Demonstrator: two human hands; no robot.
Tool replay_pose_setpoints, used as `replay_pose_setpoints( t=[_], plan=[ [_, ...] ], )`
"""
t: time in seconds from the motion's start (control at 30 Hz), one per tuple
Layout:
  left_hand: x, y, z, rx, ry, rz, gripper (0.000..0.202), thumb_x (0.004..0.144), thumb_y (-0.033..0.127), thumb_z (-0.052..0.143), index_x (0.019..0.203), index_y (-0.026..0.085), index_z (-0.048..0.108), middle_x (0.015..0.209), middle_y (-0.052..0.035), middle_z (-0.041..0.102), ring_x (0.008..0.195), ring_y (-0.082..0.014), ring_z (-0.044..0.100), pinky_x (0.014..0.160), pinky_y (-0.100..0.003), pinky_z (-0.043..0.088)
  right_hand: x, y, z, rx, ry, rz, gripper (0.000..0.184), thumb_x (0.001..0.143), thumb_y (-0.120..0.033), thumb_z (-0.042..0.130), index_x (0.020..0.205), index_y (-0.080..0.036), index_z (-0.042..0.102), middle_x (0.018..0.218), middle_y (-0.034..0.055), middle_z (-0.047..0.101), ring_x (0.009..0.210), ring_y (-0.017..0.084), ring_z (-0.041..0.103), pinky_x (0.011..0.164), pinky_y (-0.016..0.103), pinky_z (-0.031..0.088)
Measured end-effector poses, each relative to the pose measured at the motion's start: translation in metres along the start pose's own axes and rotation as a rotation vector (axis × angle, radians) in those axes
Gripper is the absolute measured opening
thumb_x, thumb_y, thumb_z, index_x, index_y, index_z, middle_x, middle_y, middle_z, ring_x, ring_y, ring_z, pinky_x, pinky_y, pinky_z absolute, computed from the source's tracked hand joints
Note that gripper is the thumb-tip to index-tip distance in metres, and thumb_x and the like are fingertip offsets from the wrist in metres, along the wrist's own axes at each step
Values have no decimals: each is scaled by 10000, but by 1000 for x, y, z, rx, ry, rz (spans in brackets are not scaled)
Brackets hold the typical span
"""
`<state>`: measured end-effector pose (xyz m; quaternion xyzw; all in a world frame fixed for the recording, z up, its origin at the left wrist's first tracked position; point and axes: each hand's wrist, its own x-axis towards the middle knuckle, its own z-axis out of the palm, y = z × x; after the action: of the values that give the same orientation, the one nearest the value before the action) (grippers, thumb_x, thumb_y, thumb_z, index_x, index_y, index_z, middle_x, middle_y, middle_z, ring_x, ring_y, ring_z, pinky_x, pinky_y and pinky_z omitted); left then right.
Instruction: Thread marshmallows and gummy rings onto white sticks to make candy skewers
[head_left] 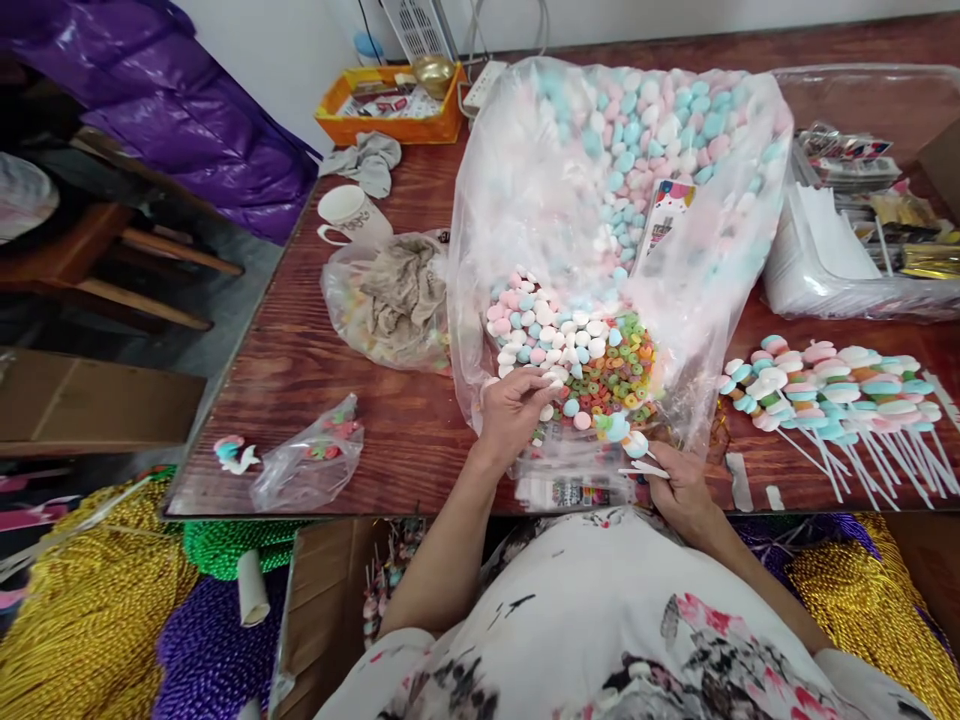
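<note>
My left hand [514, 408] is closed in a pinch at the front of a large clear plastic bag [472, 230], with a white candy-like disc [553, 381] at its fingertips. To the right, my right hand [681, 487] grips a candy stick [636, 443] threaded with blue, white and green pieces. Loose white sticks [643, 468] also poke out from its fingers. Pink, white and blue discs [551, 335] lie in the bag's mouth, beside small red, green and orange rings [615, 375]. Many more discs show through the bag behind.
Finished-looking candy sticks [840, 390] lie in a pile at the right, below a clear plastic box [810, 280]. Leftward stand a white mug [352, 215], a bag with a brown cloth [405, 285] and a small bag [311, 460]. An orange tray [390, 128] sits at the back.
</note>
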<state>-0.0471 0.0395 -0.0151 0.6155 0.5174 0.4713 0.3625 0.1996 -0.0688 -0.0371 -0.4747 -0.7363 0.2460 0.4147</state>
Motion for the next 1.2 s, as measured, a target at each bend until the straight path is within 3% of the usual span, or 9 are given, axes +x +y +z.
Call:
replay_pose_setpoints(
  t=[0.1, 0.2, 0.43, 0.53, 0.67, 0.87, 1.07, 1.2],
  plan=[
    [0, -7, 2, 210, -41, 202, 100, 784, 290, 743, 752, 196, 754, 886, -71, 749, 859, -191, 693, 780, -328, 542, -1, 1, 1, -11, 2, -7, 426, 762, -2, 431, 1082, -201, 631, 831, 38, 733, 687, 180, 688, 652, 285, 563],
    [-1, -8, 6, 177, -50, 205, 97, 783, 288, 750, 760, 195, 752, 843, -58, 742, 806, -174, 689, 740, -305, 541, -3, 3, 2, -22, 1, 7, 459, 748, -7, 425, 1105, -209, 630, 849, 37, 742, 717, 191, 702, 658, 296, 569],
    [-10, 15, 11, -323, -1, -283, 228, 699, 340, 811, 804, 161, 718, 796, -29, 735, 677, -148, 685, 644, -282, 590, -2, -4, 1, 15, -8, 9, 502, 717, 1, 408, 1107, -212, 641, 905, 36, 748, 765, 188, 710, 691, 295, 571],
    [-16, 25, 15, -467, 36, -331, 321, 683, 336, 824, 939, 172, 720, 822, -19, 735, 704, -159, 701, 660, -316, 626, 2, -12, -2, 16, -18, 1, 489, 731, -4, 412, 1119, -202, 636, 888, 39, 740, 746, 186, 696, 688, 292, 562],
    [-26, 34, 20, -419, 37, -274, 333, 760, 357, 769, 1030, 167, 731, 919, -44, 734, 735, -160, 707, 694, -332, 640, 5, -22, -4, -16, -68, 15, 436, 747, -2, 411, 1074, -191, 630, 828, 38, 714, 727, 184, 674, 674, 279, 537],
    [-40, 49, 25, -277, 3, -47, 250, 816, 313, 726, 1036, 198, 751, 1000, -54, 693, 837, -149, 676, 686, -250, 601, 1, -24, 0, -25, -62, 84, 365, 775, -12, 419, 1025, -190, 618, 811, 41, 695, 730, 193, 661, 680, 279, 511],
    [-45, 51, 25, -272, -24, 47, 222, 805, 251, 743, 1025, 224, 756, 1093, -82, 720, 1053, -209, 669, 951, -362, 552, -3, -26, 0, -62, -47, 86, 286, 804, -19, 422, 945, -196, 598, 771, 28, 673, 690, 182, 635, 641, 263, 474],
    [-46, 46, 25, -293, 1, 28, 245, 782, 250, 766, 1025, 226, 755, 1076, -72, 741, 1040, -211, 683, 959, -377, 551, -3, -28, -1, -110, -48, 80, 222, 791, -27, 425, 825, -205, 554, 655, -2, 586, 582, 162, 559, 564, 250, 422]
  ],
)
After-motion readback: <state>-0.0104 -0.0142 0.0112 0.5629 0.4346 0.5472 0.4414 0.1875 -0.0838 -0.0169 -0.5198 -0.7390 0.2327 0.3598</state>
